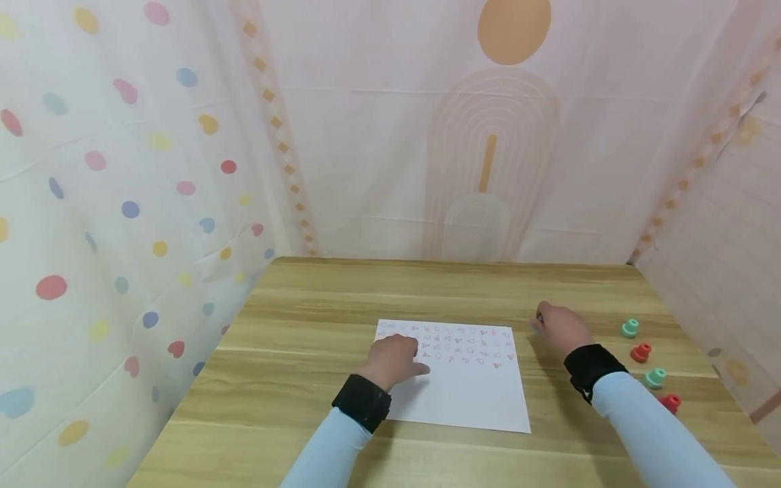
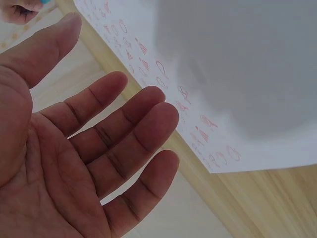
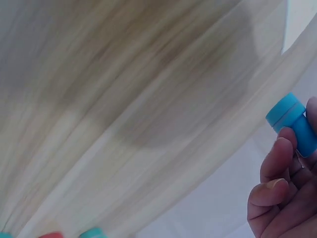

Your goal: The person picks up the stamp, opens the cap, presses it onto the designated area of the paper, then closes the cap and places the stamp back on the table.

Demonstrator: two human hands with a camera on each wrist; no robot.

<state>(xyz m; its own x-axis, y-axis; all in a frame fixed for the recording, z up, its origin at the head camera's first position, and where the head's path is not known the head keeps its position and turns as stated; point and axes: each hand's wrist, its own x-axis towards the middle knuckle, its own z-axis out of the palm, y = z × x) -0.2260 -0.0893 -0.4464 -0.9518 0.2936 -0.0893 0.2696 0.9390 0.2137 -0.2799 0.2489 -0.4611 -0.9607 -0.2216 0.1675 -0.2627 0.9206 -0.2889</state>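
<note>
My right hand point(image 1: 563, 330) pinches a small blue stamp point(image 3: 290, 116) between thumb and fingers, to the right of the paper and apart from it. In the head view most of that stamp is hidden behind the fingers. A white sheet of paper point(image 1: 466, 400) lies on the table, its upper part covered with rows of small red printed shapes. Over the sheet's left side is my left hand point(image 1: 393, 360), holding nothing. Its fingers point(image 2: 133, 134) are loosely bent and spread in the left wrist view; whether they touch the paper I cannot tell.
Right of my right forearm, two teal stamps point(image 1: 630, 328) and two red stamps point(image 1: 641, 352) stand in a line on the wooden table point(image 1: 293, 366). Patterned curtains point(image 1: 366, 135) hang behind the table and along both sides.
</note>
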